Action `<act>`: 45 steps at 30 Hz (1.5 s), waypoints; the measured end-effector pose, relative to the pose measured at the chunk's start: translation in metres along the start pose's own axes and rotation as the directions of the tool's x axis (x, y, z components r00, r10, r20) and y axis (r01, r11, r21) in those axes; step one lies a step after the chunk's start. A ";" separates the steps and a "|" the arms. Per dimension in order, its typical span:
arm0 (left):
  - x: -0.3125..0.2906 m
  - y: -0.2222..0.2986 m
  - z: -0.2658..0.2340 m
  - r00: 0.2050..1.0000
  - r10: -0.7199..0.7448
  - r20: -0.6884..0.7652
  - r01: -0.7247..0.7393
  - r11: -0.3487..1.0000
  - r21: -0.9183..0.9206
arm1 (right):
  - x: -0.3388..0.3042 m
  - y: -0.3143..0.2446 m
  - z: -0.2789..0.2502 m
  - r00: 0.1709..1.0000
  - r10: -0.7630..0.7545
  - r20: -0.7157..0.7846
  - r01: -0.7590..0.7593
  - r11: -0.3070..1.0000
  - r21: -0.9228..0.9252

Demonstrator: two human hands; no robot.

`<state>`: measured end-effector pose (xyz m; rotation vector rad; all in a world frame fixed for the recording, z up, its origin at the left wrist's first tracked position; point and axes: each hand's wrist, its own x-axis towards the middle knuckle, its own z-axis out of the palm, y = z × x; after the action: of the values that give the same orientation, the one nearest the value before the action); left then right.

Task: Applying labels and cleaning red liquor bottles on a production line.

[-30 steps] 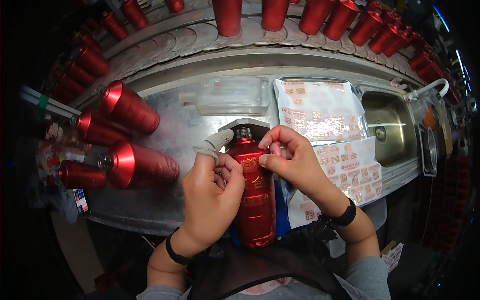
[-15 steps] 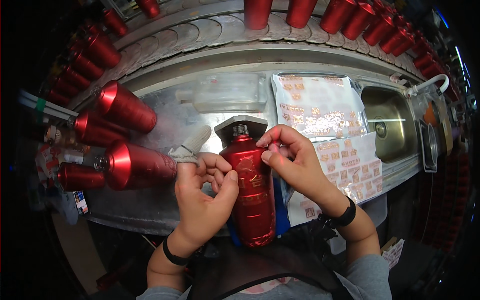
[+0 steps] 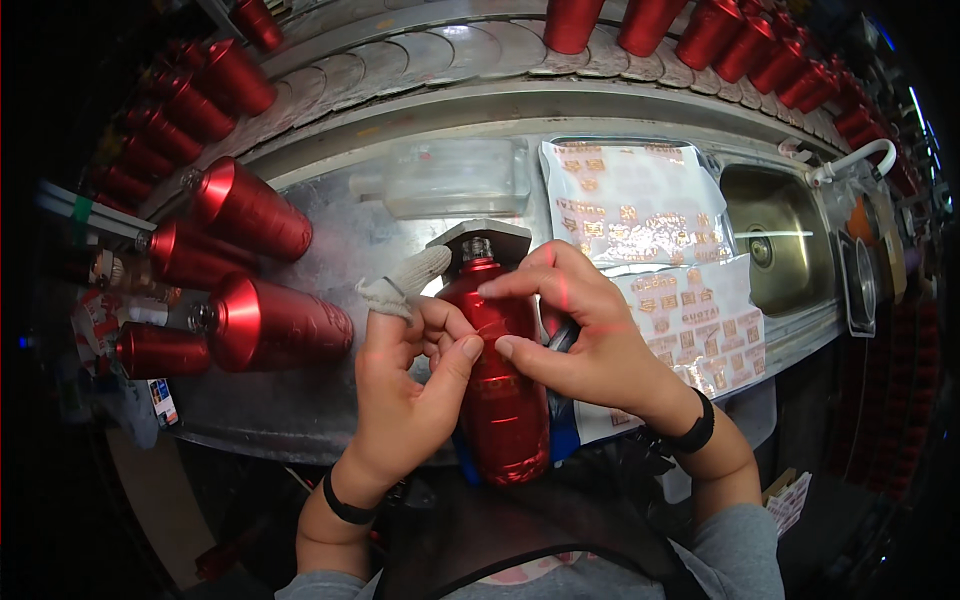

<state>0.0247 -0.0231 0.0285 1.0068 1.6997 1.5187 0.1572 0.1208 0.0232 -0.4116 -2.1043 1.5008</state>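
Note:
A red glass bottle (image 3: pixel 507 420) with a clear threaded neck lies in front of me, its neck pointing away and its base toward my body. My left hand (image 3: pixel 405 375) is at the bottle's left side, thumb and a finger pinched together over its front. A thin see-through bit seems to show at those fingertips, too small to name. On one finger of that hand sits a pale cloth finger cover (image 3: pixel 408 280). Across the bottle's upper right reaches my right hand (image 3: pixel 600 325), index finger and thumb apart, both tips at the bottle's front.
White sheets with gold print (image 3: pixel 640 215) lie right of the bottle, before a steel sink (image 3: pixel 775 290) with a white tap. A clear bottle (image 3: pixel 455 180) lies behind. Several red bottles (image 3: pixel 280 325) lie at left. More red bottles (image 3: pixel 650 22) stand on a curved conveyor (image 3: pixel 400 70).
My right thumb has moved left and down toward my left fingertips, and its index finger now reaches farther across the bottle. The gold characters are now mostly covered. Conveyor bottles have shifted right.

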 end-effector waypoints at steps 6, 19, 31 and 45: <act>-0.014 0.004 -0.002 0.994 0.100 0.048 -0.099 0.995 -0.027 | -0.014 -0.004 0.003 0.978 -0.193 0.079 0.200 0.976 -0.089; -0.008 -0.038 -0.013 0.965 -0.001 -0.264 -0.022 0.996 -0.084 | -0.052 -0.030 -0.068 0.987 -0.052 -0.154 0.037 0.994 -0.103; -0.003 -0.043 0.007 0.998 -0.035 -0.060 0.033 0.999 -0.034 | -0.175 0.205 -0.372 0.586 0.325 -0.743 -0.567 0.819 -0.088; -0.001 -0.034 0.005 0.992 -0.129 -0.009 0.124 0.969 -0.212 | -0.118 0.094 -0.284 0.808 -0.098 -0.580 -0.451 0.529 -0.718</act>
<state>0.0249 -0.0225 -0.0057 0.7598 1.5480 1.5920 0.4108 0.3127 -0.0207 -1.3004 -2.1440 0.1930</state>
